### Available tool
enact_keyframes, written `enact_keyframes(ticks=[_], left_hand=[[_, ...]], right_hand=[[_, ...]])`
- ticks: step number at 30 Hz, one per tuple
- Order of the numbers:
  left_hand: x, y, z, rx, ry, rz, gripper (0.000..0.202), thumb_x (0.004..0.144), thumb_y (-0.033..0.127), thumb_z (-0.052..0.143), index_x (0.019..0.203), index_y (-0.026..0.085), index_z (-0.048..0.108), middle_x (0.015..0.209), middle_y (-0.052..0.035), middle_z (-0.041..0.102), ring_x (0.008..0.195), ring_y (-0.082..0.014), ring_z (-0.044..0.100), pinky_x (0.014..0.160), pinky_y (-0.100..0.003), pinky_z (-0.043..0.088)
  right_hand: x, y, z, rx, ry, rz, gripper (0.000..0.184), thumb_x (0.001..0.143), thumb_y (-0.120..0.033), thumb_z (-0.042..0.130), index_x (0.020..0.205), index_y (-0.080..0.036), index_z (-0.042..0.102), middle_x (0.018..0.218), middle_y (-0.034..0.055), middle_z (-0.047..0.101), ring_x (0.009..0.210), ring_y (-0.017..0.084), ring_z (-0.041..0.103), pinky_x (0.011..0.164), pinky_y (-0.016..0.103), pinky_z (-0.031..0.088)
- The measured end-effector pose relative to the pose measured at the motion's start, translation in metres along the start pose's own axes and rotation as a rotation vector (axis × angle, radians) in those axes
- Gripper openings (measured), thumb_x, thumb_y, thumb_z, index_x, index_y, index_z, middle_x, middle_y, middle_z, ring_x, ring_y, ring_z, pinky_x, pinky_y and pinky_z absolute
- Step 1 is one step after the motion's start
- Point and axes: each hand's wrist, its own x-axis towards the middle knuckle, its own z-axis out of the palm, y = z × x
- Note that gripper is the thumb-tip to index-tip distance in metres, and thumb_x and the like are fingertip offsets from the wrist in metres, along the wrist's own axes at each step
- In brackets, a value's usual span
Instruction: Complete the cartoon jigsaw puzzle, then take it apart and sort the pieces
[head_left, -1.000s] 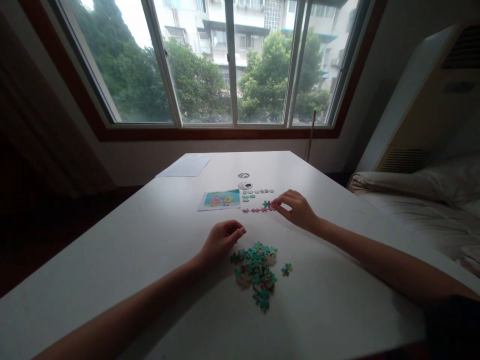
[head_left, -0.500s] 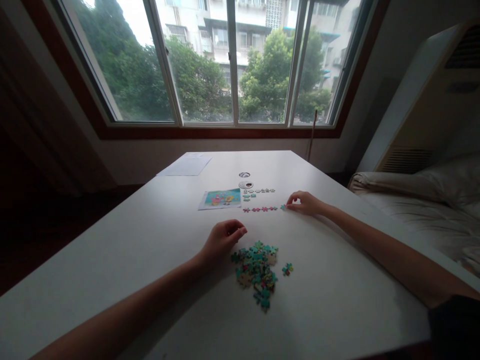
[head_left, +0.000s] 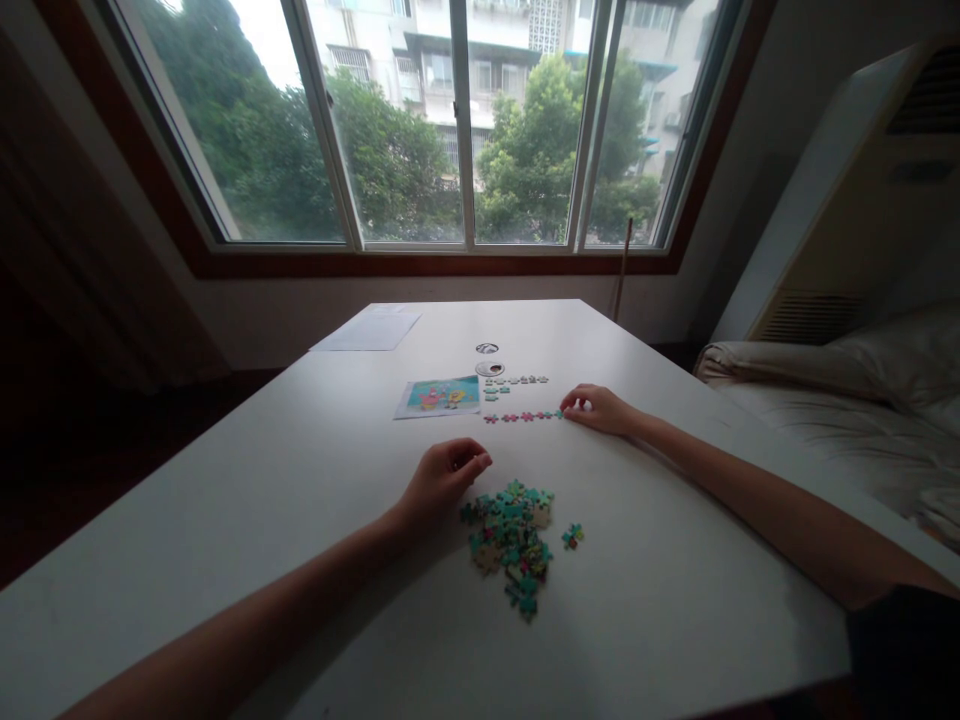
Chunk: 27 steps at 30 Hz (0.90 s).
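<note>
My right hand (head_left: 598,409) pinches a small teal puzzle piece (head_left: 559,414) at the right end of a row of pink and teal puzzle pieces (head_left: 527,416). The held piece lies on the table close to its neighbour; whether they interlock I cannot tell. Resting on the table, my left hand (head_left: 444,474) has its fingers curled in and the thumb against them; the inside of the grip is dark and hidden. Just right of it lies a heap of loose puzzle pieces (head_left: 514,530), mostly teal with some tan. A few pieces (head_left: 573,536) sit apart, right of the heap.
Left of the rows lies a colourful cartoon picture sheet (head_left: 438,397). Behind the pink row are shorter rows of pale pieces (head_left: 514,381) and two round flat items (head_left: 490,369). Paper sheets (head_left: 367,330) lie at the table's far left, with a window behind.
My right hand has moved slightly left, bringing its piece up close to the row's end, where a gap showed before. The left hand stays in place.
</note>
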Motion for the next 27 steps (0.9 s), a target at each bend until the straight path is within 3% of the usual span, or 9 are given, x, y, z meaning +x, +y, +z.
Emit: enact_keyframes(ticks=[3, 5, 10, 13, 18, 27], left_hand=[[0.000, 0.000, 0.000, 0.005, 0.004, -0.003, 0.024, 0.074, 0.035, 0.053, 0.069, 0.012, 0.058, 0.054, 0.0028, 0.046, 0.050, -0.0089, 0.040, 0.047, -0.020, 0.033], [0.000, 0.000, 0.001, 0.003, 0.008, -0.001, 0.024, 0.074, 0.035, 0.053, 0.069, 0.012, 0.058, 0.054, 0.0026, 0.047, 0.050, -0.0090, 0.040, 0.047, -0.019, 0.033], [0.000, 0.001, 0.001, 0.002, 0.012, -0.003, 0.024, 0.074, 0.035, 0.053, 0.069, 0.012, 0.058, 0.054, 0.0027, 0.047, 0.050, -0.0091, 0.041, 0.046, -0.020, 0.033], [0.000, 0.001, 0.001, 0.012, 0.018, 0.004, 0.024, 0.074, 0.035, 0.053, 0.069, 0.012, 0.059, 0.054, 0.0030, 0.046, 0.050, -0.0090, 0.040, 0.047, -0.020, 0.033], [0.000, 0.000, 0.001, 0.010, 0.024, -0.001, 0.024, 0.073, 0.035, 0.053, 0.068, 0.012, 0.058, 0.053, 0.0028, 0.046, 0.050, -0.0093, 0.041, 0.047, -0.020, 0.033], [0.000, -0.004, 0.000, 0.011, 0.015, 0.017, 0.025, 0.075, 0.036, 0.052, 0.070, 0.012, 0.059, 0.055, 0.0024, 0.047, 0.051, -0.0092, 0.041, 0.047, -0.019, 0.033]], right_hand=[[0.001, -0.011, -0.006, 0.003, 0.004, 0.002, 0.018, 0.075, -0.027, 0.054, 0.085, -0.013, 0.061, 0.079, 0.0047, 0.057, 0.070, 0.012, 0.051, 0.064, 0.024, 0.041], [0.001, -0.027, -0.013, 0.031, -0.088, -0.030, 0.019, 0.074, -0.030, 0.056, 0.082, -0.013, 0.061, 0.076, 0.0034, 0.057, 0.069, 0.011, 0.050, 0.062, 0.023, 0.040], [-0.009, -0.081, -0.026, 0.169, -0.651, -0.118, 0.029, 0.069, -0.039, 0.062, 0.088, -0.017, 0.061, 0.069, -0.0019, 0.056, 0.059, 0.008, 0.049, 0.054, 0.018, 0.038], [-0.019, -0.108, -0.025, 0.192, -0.809, -0.140, 0.032, 0.062, -0.035, 0.069, 0.087, -0.017, 0.062, 0.067, -0.0030, 0.057, 0.058, 0.007, 0.050, 0.051, 0.017, 0.037], [-0.027, -0.128, -0.020, 0.142, -0.824, -0.177, 0.025, 0.059, -0.027, 0.072, 0.081, -0.017, 0.063, 0.064, -0.0045, 0.056, 0.054, 0.006, 0.048, 0.049, 0.016, 0.036], [-0.026, -0.123, -0.022, 0.110, -0.799, -0.193, 0.017, 0.059, -0.023, 0.071, 0.070, -0.016, 0.061, 0.063, -0.0037, 0.056, 0.055, 0.007, 0.048, 0.049, 0.017, 0.035]])
